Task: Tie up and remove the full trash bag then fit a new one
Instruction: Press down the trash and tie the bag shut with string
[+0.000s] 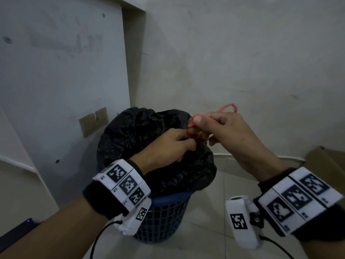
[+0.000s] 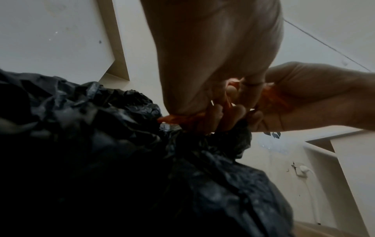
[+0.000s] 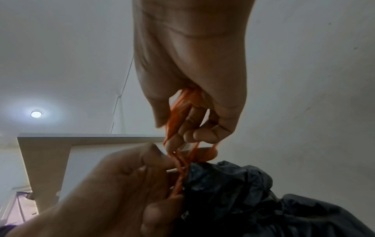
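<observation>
A full black trash bag (image 1: 141, 131) bulges out of a blue mesh bin (image 1: 164, 217) on the floor. Its red drawstring (image 1: 226, 107) is pulled up at the bag's gathered top. My left hand (image 1: 179, 144) grips the bag's neck and the drawstring at its base (image 2: 176, 119). Just above and to the right, my right hand (image 1: 207, 124) pinches the drawstring strands (image 3: 178, 109) between thumb and fingers, with a loop sticking out behind it. The two hands touch over the bag (image 3: 233, 192). The knot itself is hidden by fingers.
The bin stands on pale floor tiles (image 1: 214, 230) near a white wall corner (image 1: 134, 62). A cardboard box (image 1: 328, 165) lies at the right. A white cabinet panel (image 1: 56, 71) is at the left, with a dark device (image 1: 16, 234) low on the left.
</observation>
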